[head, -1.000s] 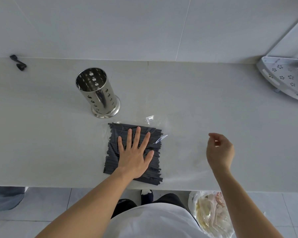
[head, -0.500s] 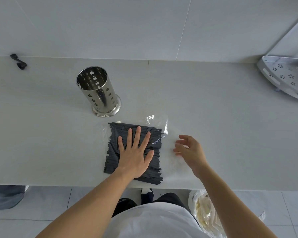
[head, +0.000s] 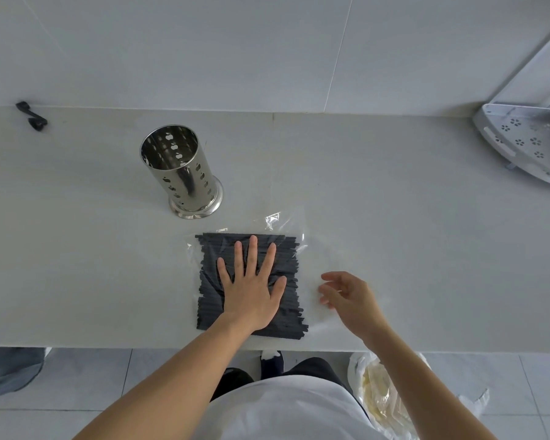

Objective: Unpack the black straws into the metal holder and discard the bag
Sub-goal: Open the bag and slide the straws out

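On counter (head: 394, 217), black straws (head: 286, 249) lying left-to-right, left hand (head: 251, 293) flat atop

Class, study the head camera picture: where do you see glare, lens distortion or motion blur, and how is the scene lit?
Head view: soft, even light, with faint shadows; glare glints on the clear bag and on the metal holder; wide-angle bending tilts the holder and curves the counter edge; the right hand has slightly blurred fingertips; the left hand on the black straws is sharp.

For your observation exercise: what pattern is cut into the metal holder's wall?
Apple-shaped holes in rows on the shiny silver metal holder, clearest in the head view.
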